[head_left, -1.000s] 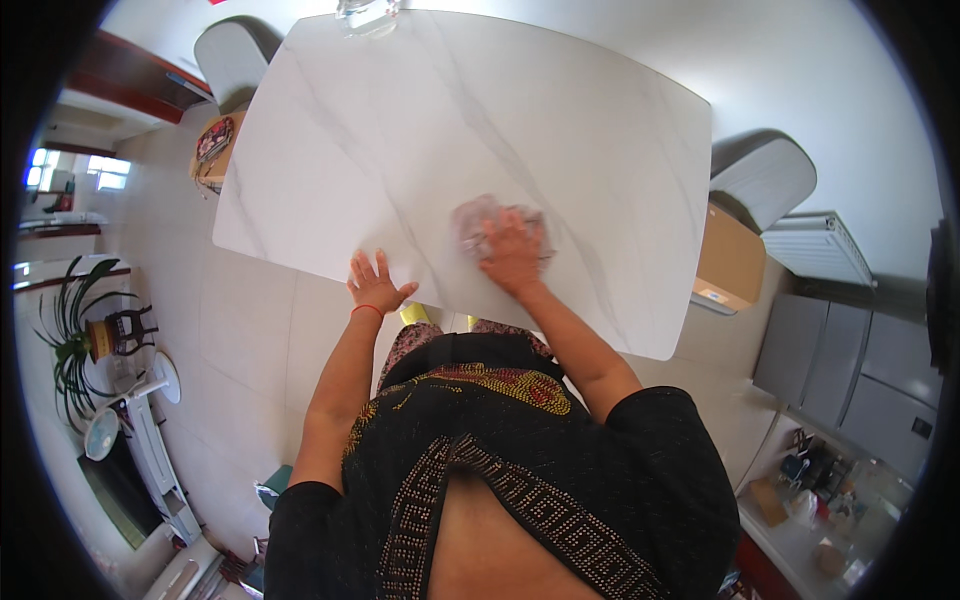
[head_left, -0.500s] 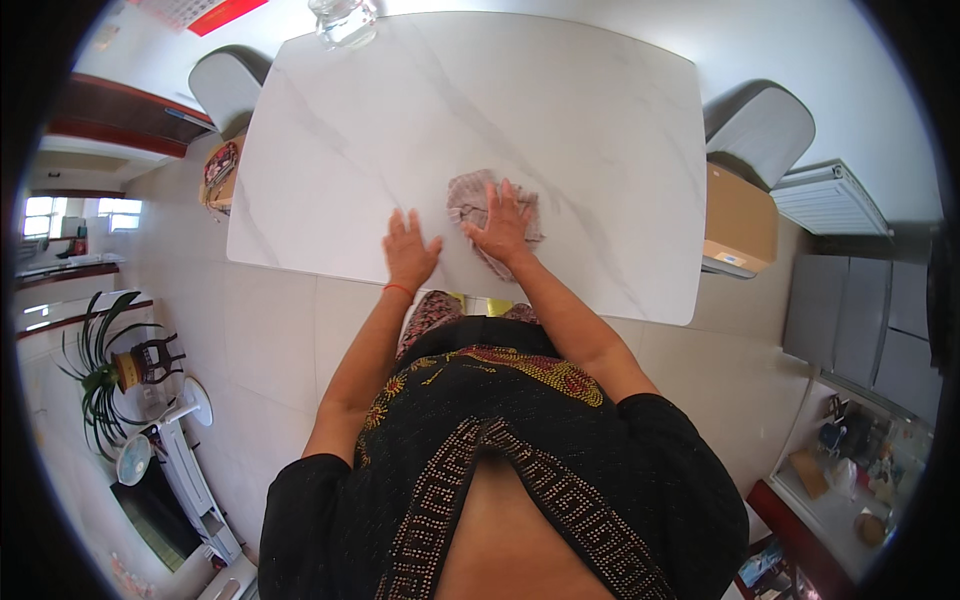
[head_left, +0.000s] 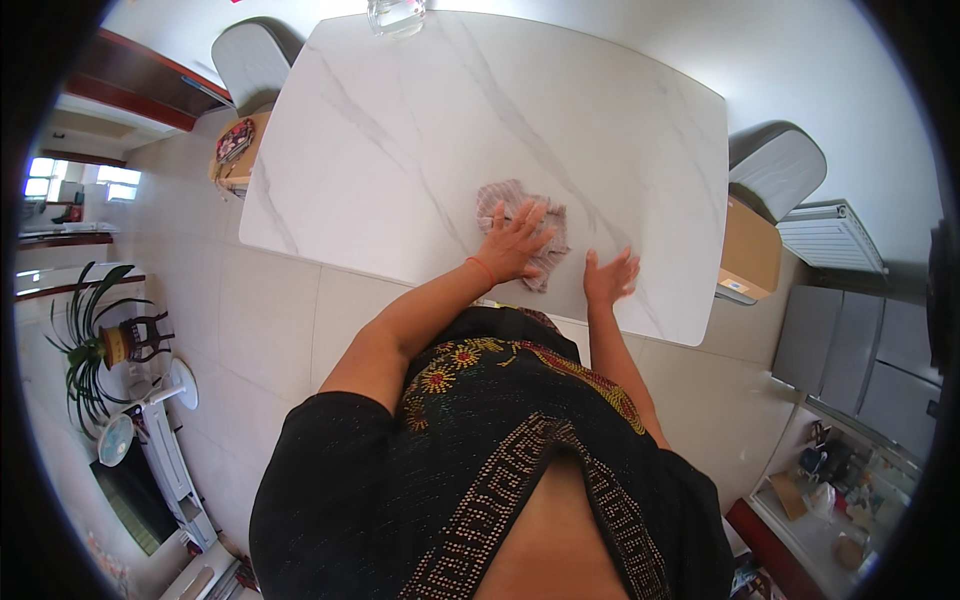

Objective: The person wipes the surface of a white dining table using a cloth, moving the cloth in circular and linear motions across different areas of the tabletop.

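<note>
A crumpled, striped pinkish-grey cloth [head_left: 498,192] lies on the white marble-patterned table [head_left: 620,120] near its front edge. My left hand [head_left: 515,245], a thin red string at its wrist, rests flat on the cloth with the fingers spread and hides the cloth's middle. To the right of the cloth, apart from it, my right hand [head_left: 611,278] is over the tabletop by the near edge. It holds nothing, and its fingers are stretched out.
A clear glass jar [head_left: 397,15] stands at the table's far edge. Grey chairs [head_left: 255,60] [head_left: 778,165] flank the table on both sides. Cardboard boxes [head_left: 750,250] [head_left: 240,160] sit beside it, and a white rack [head_left: 832,238] is at the right.
My right hand has left the cloth and moved right. My left hand has come over onto the cloth in its place. The view has turned a little, shifting the table in the picture.
</note>
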`<action>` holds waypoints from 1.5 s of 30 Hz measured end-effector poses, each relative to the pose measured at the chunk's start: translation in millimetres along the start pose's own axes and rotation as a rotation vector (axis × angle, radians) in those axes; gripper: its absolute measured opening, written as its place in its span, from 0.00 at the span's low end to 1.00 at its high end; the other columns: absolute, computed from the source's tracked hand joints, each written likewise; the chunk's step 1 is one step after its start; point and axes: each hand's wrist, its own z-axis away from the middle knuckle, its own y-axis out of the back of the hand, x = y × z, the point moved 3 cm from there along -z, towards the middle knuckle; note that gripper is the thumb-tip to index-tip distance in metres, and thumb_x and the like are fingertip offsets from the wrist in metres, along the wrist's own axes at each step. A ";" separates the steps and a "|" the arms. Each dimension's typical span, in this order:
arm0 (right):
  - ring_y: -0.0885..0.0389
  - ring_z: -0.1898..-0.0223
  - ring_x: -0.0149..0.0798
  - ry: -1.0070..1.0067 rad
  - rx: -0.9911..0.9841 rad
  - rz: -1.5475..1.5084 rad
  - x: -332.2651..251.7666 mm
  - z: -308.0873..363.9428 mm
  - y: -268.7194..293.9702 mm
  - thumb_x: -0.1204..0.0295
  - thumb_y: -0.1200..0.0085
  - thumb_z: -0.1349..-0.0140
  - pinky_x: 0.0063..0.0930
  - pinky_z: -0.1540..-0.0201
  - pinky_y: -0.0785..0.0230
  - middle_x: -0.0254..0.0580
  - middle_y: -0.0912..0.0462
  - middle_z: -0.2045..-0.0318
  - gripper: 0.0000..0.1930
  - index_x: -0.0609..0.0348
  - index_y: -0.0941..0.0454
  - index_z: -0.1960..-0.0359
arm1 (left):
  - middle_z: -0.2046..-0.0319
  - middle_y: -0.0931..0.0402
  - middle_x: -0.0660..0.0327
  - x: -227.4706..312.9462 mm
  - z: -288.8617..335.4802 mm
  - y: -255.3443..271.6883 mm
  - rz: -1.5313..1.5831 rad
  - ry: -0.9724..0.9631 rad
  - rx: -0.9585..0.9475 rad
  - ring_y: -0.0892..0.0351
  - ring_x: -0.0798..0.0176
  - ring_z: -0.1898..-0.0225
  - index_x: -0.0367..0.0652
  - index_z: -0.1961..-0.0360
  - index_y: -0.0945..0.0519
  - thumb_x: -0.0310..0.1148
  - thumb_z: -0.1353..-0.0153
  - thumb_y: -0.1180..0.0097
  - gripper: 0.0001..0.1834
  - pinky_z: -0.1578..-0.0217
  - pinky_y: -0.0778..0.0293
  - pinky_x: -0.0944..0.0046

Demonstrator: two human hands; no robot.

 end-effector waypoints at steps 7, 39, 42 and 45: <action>0.69 0.28 0.52 0.084 -0.250 0.251 17.3 26.8 9.0 0.42 0.51 0.43 0.67 0.35 0.76 0.52 0.61 0.28 0.46 0.52 0.54 0.30 | 0.30 0.57 0.57 -45.5 -35.0 -23.5 -0.086 -0.014 -0.263 0.60 0.49 0.29 0.59 0.34 0.40 0.63 0.52 0.42 0.45 0.42 0.61 0.21; 0.84 0.29 0.53 0.004 -0.572 0.393 -6.4 25.1 11.3 0.35 0.43 0.56 0.62 0.35 0.89 0.56 0.78 0.30 0.63 0.57 0.69 0.29 | 0.31 0.50 0.57 -250.5 -149.3 12.7 0.014 0.785 0.000 0.49 0.46 0.32 0.55 0.38 0.34 0.45 0.34 0.61 0.24 0.44 0.48 0.28; 0.85 0.29 0.53 0.007 -0.579 0.401 -3.4 24.4 6.8 0.34 0.43 0.56 0.62 0.35 0.88 0.55 0.79 0.30 0.64 0.57 0.69 0.29 | 0.31 0.52 0.53 -172.2 -157.9 -10.3 0.046 0.375 -0.020 0.49 0.44 0.33 0.52 0.39 0.33 0.55 0.39 0.56 0.30 0.42 0.51 0.27; 0.85 0.29 0.53 -0.010 -0.582 0.427 -1.7 23.4 6.5 0.33 0.43 0.57 0.63 0.35 0.87 0.55 0.79 0.30 0.65 0.57 0.70 0.29 | 0.35 0.44 0.56 -113.6 -119.4 -27.3 0.053 0.015 0.158 0.44 0.48 0.36 0.52 0.50 0.26 0.54 0.39 0.53 0.23 0.46 0.47 0.30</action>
